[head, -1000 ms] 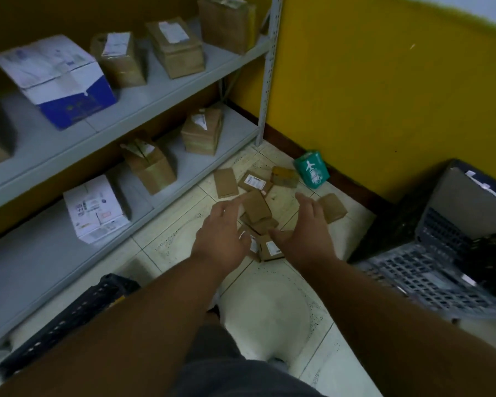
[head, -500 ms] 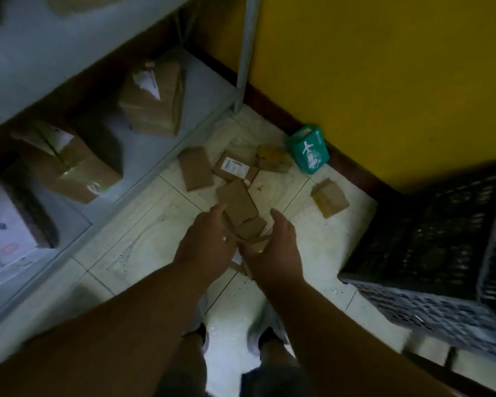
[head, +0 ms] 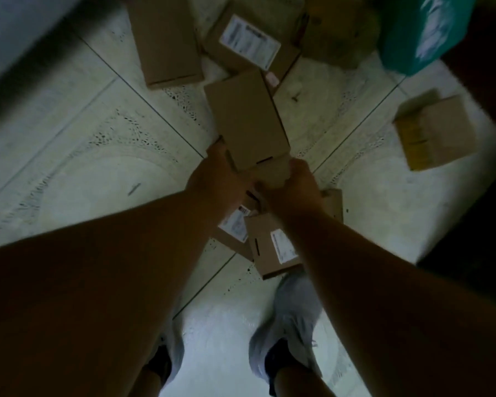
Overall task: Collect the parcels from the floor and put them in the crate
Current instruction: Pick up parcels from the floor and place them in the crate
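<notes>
- Cardboard parcel (head: 245, 118) lies on the tiled floor (head: 78, 156), its near end between my hands.
- My left hand (head: 215, 176) curls round its left corner.
- My right hand (head: 295, 181) closes on a smaller box (head: 272, 173) underneath.
- Stiff and probably light; I'd hold the edges.

Both bare forearms reach straight down, wrists close together. Left hand (head: 215, 173) and right hand (head: 294, 181) sit side by side, nearly touching, fingers curled under and out of sight.
</notes>
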A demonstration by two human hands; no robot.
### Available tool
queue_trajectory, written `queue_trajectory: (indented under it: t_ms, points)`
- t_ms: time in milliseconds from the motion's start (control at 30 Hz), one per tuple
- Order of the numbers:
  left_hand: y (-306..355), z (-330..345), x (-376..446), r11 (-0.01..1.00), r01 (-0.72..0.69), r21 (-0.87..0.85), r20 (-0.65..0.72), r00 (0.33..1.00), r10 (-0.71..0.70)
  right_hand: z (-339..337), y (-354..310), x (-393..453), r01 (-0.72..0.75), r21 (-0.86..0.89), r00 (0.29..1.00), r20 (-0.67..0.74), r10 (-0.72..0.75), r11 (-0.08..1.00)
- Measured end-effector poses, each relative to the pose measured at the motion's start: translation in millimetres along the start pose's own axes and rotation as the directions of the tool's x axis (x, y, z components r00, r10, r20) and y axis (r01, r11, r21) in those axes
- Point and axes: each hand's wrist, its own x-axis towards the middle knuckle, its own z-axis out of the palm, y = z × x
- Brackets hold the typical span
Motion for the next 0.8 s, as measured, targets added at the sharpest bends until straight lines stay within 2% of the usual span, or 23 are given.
queue_trajectory:
  t_ms: [133, 200, 267, 333, 400, 500, 567, 700, 800]
  points:
    - [-18, 34, 66, 0.989, 0.045, -0.14, -0.082, 0.995, -0.057, 5, 9, 74, -0.028, -0.007, 0.999, -0.023, 0.027, 1.0]
    - [-20, 42, 86, 0.987, 0.028, -0.155, -0.066, 0.997, -0.039, 10, 8, 98, -0.047, -0.006, 0.999, -0.014, 0.046, 0.999]
    - [-18, 44, 97, 0.98, 0.026, -0.195, -0.029, 0.999, -0.033, 14, 7, 119, -0.08, -0.038, 0.995, 0.053, 0.082, 0.996]
    - [-14, 37, 96, 0.945, 0.106, -0.309, 0.004, 0.994, -0.111, 18, 1, 121, -0.101, -0.063, 0.99, 0.093, 0.107, 0.993]
    - [-11, 23, 81, 0.893, 0.173, -0.416, -0.006, 0.981, -0.193, 19, -6, 109, -0.062, -0.084, 0.995, 0.074, 0.069, 0.995]
    - [-8, -2, 40, 0.949, 0.104, -0.297, -0.07, 0.989, -0.131, 10, -15, 69, 0.005, -0.086, 1.0, 0.011, -0.004, 0.996]
    - [-6, -18, 6, 0.981, 0.05, -0.186, -0.056, 0.997, -0.061, -3, -24, 34, 0.025, -0.059, 0.999, -0.041, -0.028, 0.998]
    - [3, -65, -66, 0.99, -0.115, 0.08, -0.115, 0.986, 0.124, -42, -61, -49, -0.04, 0.107, 0.999, -0.026, 0.043, 0.993]
    - [24, -113, -118, 0.994, -0.109, 0.0, -0.179, 0.978, 0.107, -72, -97, -115, -0.012, 0.246, 1.0, 0.03, 0.005, 0.969]
